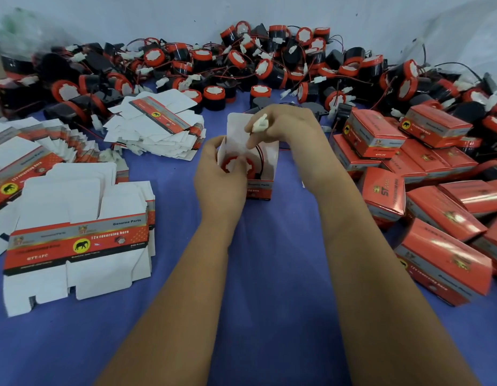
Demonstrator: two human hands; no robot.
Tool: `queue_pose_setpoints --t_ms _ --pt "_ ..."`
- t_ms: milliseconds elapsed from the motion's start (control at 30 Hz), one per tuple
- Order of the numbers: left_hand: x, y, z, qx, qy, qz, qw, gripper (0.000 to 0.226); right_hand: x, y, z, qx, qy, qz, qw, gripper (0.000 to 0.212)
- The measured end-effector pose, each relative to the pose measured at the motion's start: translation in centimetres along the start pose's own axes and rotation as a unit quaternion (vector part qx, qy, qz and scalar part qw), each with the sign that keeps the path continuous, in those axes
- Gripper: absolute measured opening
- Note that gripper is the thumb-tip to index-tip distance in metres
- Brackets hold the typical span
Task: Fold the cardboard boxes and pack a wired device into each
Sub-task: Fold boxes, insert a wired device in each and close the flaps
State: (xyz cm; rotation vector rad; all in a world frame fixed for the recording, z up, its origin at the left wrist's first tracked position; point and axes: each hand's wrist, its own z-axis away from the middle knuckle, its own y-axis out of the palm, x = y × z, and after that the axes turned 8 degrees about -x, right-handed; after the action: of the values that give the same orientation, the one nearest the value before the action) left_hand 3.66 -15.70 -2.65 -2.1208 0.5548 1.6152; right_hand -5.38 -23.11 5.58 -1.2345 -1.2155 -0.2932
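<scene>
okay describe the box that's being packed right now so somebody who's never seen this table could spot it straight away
Start from the blue cloth covering the table and look to its middle, between the flat white blanks on the left and the closed red boxes on the right. The open box stands upright there between both hands. Unlike its neighbours, its white lid flap stands up and a red-rimmed device sits inside.

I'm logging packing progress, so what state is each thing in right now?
Open red-and-white cardboard box: upright, top flap up, gripped by left hand.
Red-capped black wired device: inside box.
White plastic connector: pinched by right hand, outside box.
Flat unfolded cartons: stacked.
Closed red boxes: piled.
</scene>
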Motion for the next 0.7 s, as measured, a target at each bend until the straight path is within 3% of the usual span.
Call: queue_pose_setpoints --t_ms 33,67,100,167,233,400,500,567,633,700 --pt "0.1 0.0 0.0 0.000 -0.002 0.000 1.000 0.032 -0.1 -0.1 -0.3 0.039 0.041 -0.005 0.998 0.012" --pt "0.1 0.1 -0.1 0.005 -0.004 -0.002 1.000 0.030 -0.4 -0.1 -0.3 0.027 0.057 -0.035 0.997 0.018" --pt "0.2 0.1 -0.1 0.012 -0.006 -0.006 1.000 0.029 -0.9 -0.1 0.3 -0.021 0.034 -0.070 0.997 0.024" --pt "0.2 0.3 -0.2 0.021 -0.007 -0.009 1.000 0.029 -1.1 0.1 1.7 -0.108 -0.051 -0.082 0.989 0.015" --pt "0.3 0.3 -0.2 0.023 -0.001 -0.011 1.000 0.029 -1.7 0.4 2.5 -0.112 -0.088 -0.037 0.989 0.009" --pt "0.5 0.4 -0.3 0.018 0.012 -0.014 1.000 0.029 -2.9 1.5 1.9 -0.113 -0.084 0.115 0.983 0.026" --pt "0.5 0.5 -0.3 0.013 0.011 -0.011 1.000 0.031 -3.8 1.9 2.4 -0.140 -0.148 0.264 0.943 0.011" --pt "0.3 0.4 -0.2 0.006 0.016 -0.012 1.000 0.033 -4.1 2.0 2.6 -0.183 -0.187 0.273 0.926 0.006" --pt "0.1 0.4 -0.2 0.006 0.016 -0.011 1.000 0.032 -4.4 2.1 2.8 -0.203 -0.195 0.230 0.932 0.005" --pt "-0.2 0.3 0.0 0.037 -0.042 0.087 0.995 0.028 -4.5 2.2 3.0 -0.192 -0.185 0.209 0.941 0.006"
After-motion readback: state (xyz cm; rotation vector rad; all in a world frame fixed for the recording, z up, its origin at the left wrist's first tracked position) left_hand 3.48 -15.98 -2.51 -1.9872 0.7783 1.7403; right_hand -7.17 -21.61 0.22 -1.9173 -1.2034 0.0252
